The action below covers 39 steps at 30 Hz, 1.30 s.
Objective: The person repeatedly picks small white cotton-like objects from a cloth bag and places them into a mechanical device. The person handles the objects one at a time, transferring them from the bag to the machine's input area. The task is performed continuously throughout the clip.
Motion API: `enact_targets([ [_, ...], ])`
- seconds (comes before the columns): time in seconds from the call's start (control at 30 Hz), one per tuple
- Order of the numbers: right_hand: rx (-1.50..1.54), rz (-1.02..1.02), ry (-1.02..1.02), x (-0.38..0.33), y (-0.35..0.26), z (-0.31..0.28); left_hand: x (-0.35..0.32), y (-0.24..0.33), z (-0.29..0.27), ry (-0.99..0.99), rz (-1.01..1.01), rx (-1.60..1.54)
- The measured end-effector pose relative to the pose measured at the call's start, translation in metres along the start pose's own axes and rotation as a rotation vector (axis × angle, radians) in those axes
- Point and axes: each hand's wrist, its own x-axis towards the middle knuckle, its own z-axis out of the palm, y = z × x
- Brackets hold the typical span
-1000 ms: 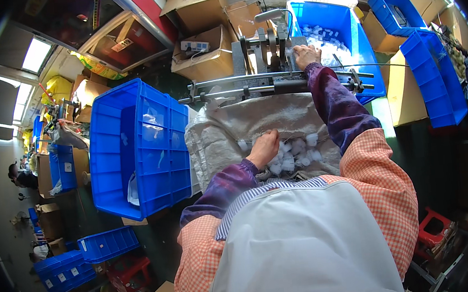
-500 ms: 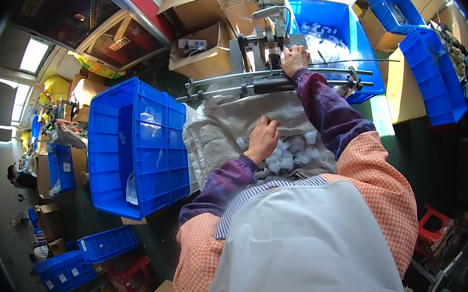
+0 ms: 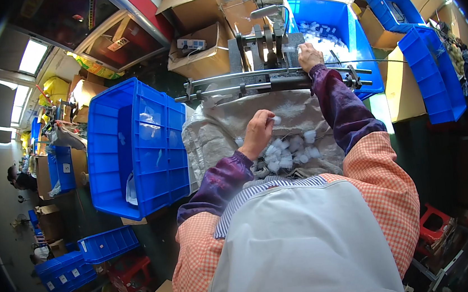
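Head view: took white pile (image 3: 274, 153) on beige cloth (image 3: 208, 140) as clock centre. Found left hand (image 3: 258, 131) at 10 o'clock with partly curled grip, a white piece (image 3: 276, 120) at its fingertips; could not tell if pinched or loose. Recorded right hand (image 3: 311, 57) toward 1 o'clock, bent at right end of machine (image 3: 261, 45); could not tell grip, underside hidden. Judged dropping the piece possible, from a shallow fingertip hold; likewise snagging purple sleeve (image 3: 335, 97), from reaching over rods (image 3: 227, 79).

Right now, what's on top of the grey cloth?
A heap of small white pieces lies on the grey cloth, with the left hand close by. Whatever is beneath the heap is covered.
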Motion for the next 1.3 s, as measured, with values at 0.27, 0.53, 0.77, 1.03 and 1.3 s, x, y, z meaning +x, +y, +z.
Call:
enact_targets([
  [0.27,-0.266,0.209,0.047,0.021,0.022,-0.059,0.026,0.03,-0.007,0.055,0.033,-0.087],
  [0.53,0.749,-0.395,-0.831,-0.087,-0.041,-0.099,0.054,0.043,-0.007,0.174,0.096,-0.034],
  [0.77,0.094,-0.174,0.091,-0.022,-0.018,-0.022,-0.002,-0.003,-0.012,-0.414,-0.251,0.636],
  [1.03,-0.007,-0.166,0.126,0.003,-0.019,0.003,-0.061,-0.039,0.001,-0.408,-0.12,0.809],
  [1.3,-0.003,-0.148,0.052,0.007,-0.019,0.002,-0.063,-0.044,0.005,-0.462,-0.149,0.66],
])
